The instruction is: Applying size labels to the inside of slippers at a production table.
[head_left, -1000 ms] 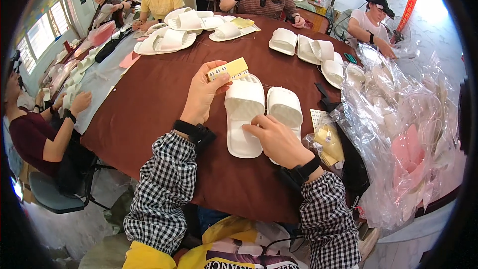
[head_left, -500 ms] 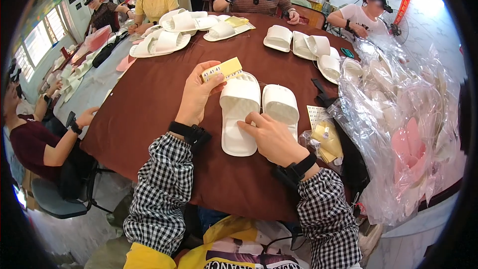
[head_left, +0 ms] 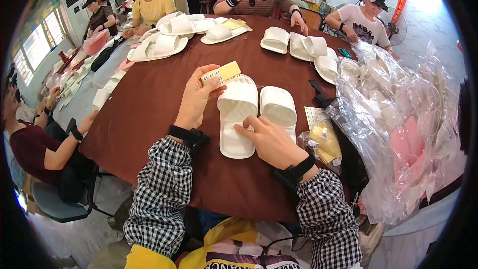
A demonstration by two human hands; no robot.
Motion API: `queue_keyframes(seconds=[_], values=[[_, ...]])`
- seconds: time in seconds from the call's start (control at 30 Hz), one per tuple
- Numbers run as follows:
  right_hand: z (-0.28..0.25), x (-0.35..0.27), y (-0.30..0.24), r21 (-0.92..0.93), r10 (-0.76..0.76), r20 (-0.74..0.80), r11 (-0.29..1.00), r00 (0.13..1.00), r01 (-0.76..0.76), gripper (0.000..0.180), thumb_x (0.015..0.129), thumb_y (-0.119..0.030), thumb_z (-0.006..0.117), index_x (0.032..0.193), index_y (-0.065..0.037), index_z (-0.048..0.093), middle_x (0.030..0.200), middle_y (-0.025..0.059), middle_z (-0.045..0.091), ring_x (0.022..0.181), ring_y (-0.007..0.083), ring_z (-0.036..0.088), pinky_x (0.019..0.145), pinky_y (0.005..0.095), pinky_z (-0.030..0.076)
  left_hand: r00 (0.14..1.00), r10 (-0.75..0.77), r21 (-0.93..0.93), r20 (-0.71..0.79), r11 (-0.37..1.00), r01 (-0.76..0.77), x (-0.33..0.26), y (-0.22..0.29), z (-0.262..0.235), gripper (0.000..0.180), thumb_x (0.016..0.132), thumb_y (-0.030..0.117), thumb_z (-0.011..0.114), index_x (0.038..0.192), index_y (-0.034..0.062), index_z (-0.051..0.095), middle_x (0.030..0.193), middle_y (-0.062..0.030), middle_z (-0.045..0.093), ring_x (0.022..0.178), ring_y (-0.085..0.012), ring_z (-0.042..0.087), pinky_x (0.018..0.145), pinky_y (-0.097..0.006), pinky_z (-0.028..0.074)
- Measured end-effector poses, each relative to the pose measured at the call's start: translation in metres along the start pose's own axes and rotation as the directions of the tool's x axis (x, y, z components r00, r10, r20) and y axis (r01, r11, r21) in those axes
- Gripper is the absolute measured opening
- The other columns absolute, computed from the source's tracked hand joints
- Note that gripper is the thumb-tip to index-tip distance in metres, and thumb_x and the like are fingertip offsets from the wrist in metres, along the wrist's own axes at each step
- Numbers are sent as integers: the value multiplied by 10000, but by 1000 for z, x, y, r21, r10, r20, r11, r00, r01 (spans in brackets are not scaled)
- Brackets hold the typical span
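My left hand (head_left: 196, 92) is closed around a folded sheet of stickers (head_left: 220, 74) with yellow backing, held up beside the strap of a white slipper (head_left: 237, 142). That slipper lies toe away from me on the brown-covered table. With curled fingers, my right hand (head_left: 271, 139) rests on its insole, the fingertips bunched against the surface. Whatever may be between those fingertips is hidden. Close on the right lies a second white slipper (head_left: 277, 103), its heel partly covered by my right hand.
Clear plastic bags (head_left: 393, 134) holding white and pink slippers heap up at right. Beside them are another sticker sheet (head_left: 313, 117), yellow paper scraps (head_left: 326, 142) and green-handled scissors (head_left: 344, 53). More white slippers (head_left: 169, 45) lie along the far edge. Several people sit around.
My hands keep nearly the same pose on the sticker sheet and slipper. The view has shifted slightly. Across the table, a person's raised hand has lowered and the other reaches nearer the slippers.
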State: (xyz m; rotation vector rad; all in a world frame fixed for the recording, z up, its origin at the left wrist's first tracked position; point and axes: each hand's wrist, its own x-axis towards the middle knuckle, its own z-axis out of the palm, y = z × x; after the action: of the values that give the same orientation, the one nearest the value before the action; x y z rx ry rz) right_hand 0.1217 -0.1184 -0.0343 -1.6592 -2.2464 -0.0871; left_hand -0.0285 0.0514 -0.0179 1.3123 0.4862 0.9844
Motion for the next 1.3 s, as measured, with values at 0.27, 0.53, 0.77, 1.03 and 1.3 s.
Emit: queue_keyframes(seconds=[0.27,0.53,0.77,1.03,1.3], values=[[7,-2,3,-21,-14,-75,1000,997,13,523,740,40,600,1253,-59,591,1088,96,541,966,276,583,803,386,521,998,35,6,46,999,-35,-3,3,3,365,1003,128,531,1366,89,533,1100,-48,655,838,-68,634,743,-216,530],[12,-1,5,16,2,-102,1000,995,0,496,740,41,602,1228,-46,601,1076,98,547,999,279,576,824,381,523,998,36,60,47,997,-39,-4,3,6,295,1018,135,500,1286,57,595,1081,-48,653,848,-71,634,744,-214,533],[17,1,7,26,-24,-220,999,975,31,357,798,-47,603,1154,-28,624,1048,119,542,959,285,588,796,389,528,998,44,58,51,997,-47,-2,0,3,253,1024,125,479,1193,36,644,1072,-63,658,829,-88,638,736,-224,521],[15,1,8,94,-5,-120,995,993,16,505,733,67,600,1226,-42,598,1082,121,549,991,296,599,836,390,510,997,48,64,52,997,-52,-2,0,2,254,1028,126,466,1188,28,639,1091,-78,652,836,-97,633,752,-236,523],[16,3,6,89,-15,-120,996,993,26,504,742,68,590,1232,-49,591,1077,132,542,958,303,608,803,401,517,996,60,73,61,995,-65,-3,1,3,257,1028,143,474,1196,45,641,1047,-43,651,830,-68,614,759,-226,512]])
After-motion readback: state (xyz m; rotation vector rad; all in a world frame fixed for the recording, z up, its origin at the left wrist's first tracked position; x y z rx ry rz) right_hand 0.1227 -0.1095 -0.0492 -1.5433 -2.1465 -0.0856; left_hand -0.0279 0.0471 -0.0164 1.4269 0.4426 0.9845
